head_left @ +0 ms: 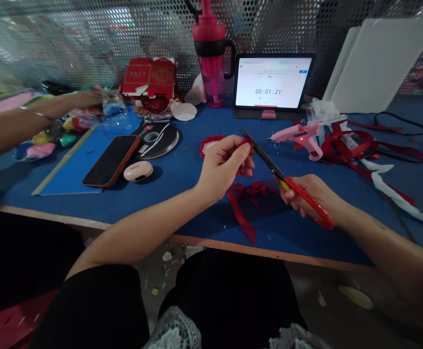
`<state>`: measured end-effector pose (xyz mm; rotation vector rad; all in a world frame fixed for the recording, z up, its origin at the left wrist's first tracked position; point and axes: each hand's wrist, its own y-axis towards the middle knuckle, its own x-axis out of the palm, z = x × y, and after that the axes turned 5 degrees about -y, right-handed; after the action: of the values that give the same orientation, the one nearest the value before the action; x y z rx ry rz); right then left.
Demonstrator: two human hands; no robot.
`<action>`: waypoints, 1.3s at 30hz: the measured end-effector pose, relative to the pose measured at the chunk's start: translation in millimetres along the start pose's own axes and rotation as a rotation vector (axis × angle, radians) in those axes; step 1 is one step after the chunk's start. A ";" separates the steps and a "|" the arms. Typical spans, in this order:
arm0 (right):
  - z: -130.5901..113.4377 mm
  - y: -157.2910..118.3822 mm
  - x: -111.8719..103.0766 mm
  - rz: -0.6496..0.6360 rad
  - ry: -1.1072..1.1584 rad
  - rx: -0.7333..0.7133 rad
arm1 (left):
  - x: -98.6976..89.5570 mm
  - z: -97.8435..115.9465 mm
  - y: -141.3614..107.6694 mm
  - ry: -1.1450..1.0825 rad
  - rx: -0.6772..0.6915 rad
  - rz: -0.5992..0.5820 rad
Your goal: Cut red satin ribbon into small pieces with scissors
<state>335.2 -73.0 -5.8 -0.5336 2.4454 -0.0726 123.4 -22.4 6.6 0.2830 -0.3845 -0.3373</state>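
head view takes in a blue-topped workbench (197,213) backed by a perforated metal screen (88,43), with white boards (379,63) leaning at the right and a tablet (272,81) showing a timer at 00:01:21. a pink glue gun (299,135) lies beside tangled red ribbon (346,145), and a pink tumbler (209,63), a phone (111,161), a black ribbon spool (156,141) and a white earbud case (138,170) are set further off. a plastic bag of coloured pieces (88,121) is touched by a hand at the left (86,99), whose owner cannot be told. a short red ribbon (248,142) is pinched in the left hand (223,165), and red-handled scissors (306,203) are gripped by the right hand (308,198), their blades nearly closed at the ribbon. snipped red scraps (251,189) have been left on the bench, while a longer strip (241,215) lies uncut below them.
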 end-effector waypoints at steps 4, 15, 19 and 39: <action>6.7 1.8 -0.6 0.032 -0.020 -0.048 | 0.0 0.3 0.7 0.016 -0.013 0.007; -6.0 -0.8 0.4 0.050 -0.019 0.012 | -1.1 0.0 1.2 -0.024 -0.013 -0.016; -8.5 -2.5 -0.5 0.072 0.088 0.000 | -1.7 0.2 0.7 0.006 -0.010 -0.028; -4.8 -3.9 -0.8 -0.072 0.200 -0.256 | 13.9 -7.9 -31.2 0.202 -0.279 -0.476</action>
<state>334.4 -76.6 -0.8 -0.7586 2.6477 0.1669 130.6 -54.2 -6.3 0.1297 -0.0624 -0.8146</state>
